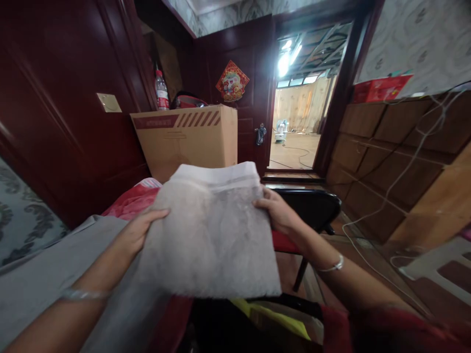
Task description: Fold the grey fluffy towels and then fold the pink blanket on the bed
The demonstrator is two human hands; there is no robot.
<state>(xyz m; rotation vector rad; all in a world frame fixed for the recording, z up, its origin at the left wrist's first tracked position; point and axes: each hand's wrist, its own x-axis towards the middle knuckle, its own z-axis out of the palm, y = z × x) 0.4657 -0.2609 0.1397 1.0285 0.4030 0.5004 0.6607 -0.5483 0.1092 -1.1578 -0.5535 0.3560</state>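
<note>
I hold up a pale grey, fuzzy folded cloth (209, 230) with a white band along its top edge. My left hand (138, 230) grips its left edge, thumb on the front and fingers behind. My right hand (275, 211) pinches its right edge near the top. Each wrist wears a thin silver bracelet. The cloth hangs in the air over a bed with a grey sheet (40, 279) and red bedding (128, 203).
A large cardboard box (187, 137) stands behind the bed with a plastic bottle (161, 90) behind it. A black chair (312, 208) stands at right. Dark wood panelling lines the walls. An open doorway (298, 127) leads out. White cables hang along the right wall.
</note>
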